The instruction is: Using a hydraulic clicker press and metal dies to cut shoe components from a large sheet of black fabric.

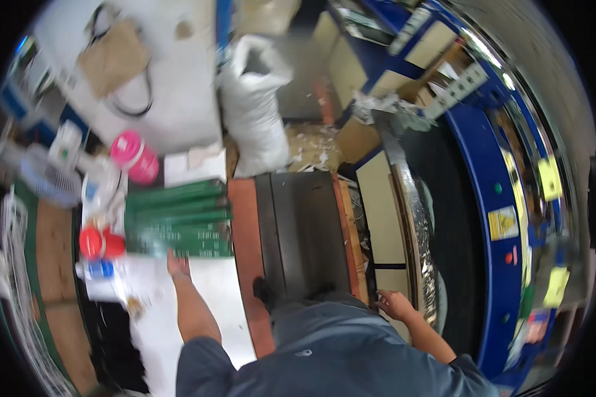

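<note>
On the white table to my left lies a stack of green printed sheets or flat bags (179, 225), fanned in overlapping layers. My left hand (177, 264) reaches to its near edge with fingers stretched out, and a fingertip meets the green material. Whether it presses or only touches cannot be made out through the blur. Over on the right, my right hand (396, 305) hangs beside the cream panel of the blue machine. Its fingers are loosely bent and apart, with nothing visible in them.
Around the stack stand a pink jug (135, 157), a red-lidded container (99, 243) and a fan (49, 175). A white woven sack (255, 109) stands ahead. The blue machine (477, 198) with a dark belt (447, 245) runs along my right. A tan bag (114, 58) lies on the far white surface.
</note>
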`<state>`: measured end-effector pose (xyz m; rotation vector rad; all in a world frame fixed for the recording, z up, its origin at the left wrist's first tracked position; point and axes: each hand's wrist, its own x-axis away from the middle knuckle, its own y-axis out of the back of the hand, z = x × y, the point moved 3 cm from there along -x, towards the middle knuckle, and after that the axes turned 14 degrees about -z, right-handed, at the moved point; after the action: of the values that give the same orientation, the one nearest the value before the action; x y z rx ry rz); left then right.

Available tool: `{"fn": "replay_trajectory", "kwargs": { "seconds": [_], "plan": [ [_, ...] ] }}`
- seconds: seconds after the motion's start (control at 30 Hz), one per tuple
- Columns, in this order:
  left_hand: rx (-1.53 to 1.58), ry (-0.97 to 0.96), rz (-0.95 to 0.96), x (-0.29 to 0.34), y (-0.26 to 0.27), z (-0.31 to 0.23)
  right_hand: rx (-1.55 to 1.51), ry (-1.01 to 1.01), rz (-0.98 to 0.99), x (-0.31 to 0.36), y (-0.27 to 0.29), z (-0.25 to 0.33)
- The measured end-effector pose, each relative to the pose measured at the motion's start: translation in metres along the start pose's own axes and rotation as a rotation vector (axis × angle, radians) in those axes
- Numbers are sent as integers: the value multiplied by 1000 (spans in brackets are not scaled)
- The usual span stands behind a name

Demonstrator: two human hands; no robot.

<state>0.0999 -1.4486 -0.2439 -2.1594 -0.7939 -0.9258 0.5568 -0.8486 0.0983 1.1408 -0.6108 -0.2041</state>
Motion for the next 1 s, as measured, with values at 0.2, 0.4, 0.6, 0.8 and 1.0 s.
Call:
{"fn": "replay_trajectory", "kwargs": {
  "seconds": [0.2,0.4,0.6,0.8,1.0],
  "plan": [
    [107,123,-118,-12,-24,-6,5,-76,78,23,-35,-2],
    [1,93,-154,19,1,-3,6,-89,89,22,-41,-10],
    [-8,46,-126,102,50,28,-51,-47,24,2,-22,-9],
    [-83,126,-236,192,49,83,-233,220,-105,-59,-22,7],
    [-238,208,-6,287,-50,142,-427,612,-155,-117,29,67]
  ]
}}
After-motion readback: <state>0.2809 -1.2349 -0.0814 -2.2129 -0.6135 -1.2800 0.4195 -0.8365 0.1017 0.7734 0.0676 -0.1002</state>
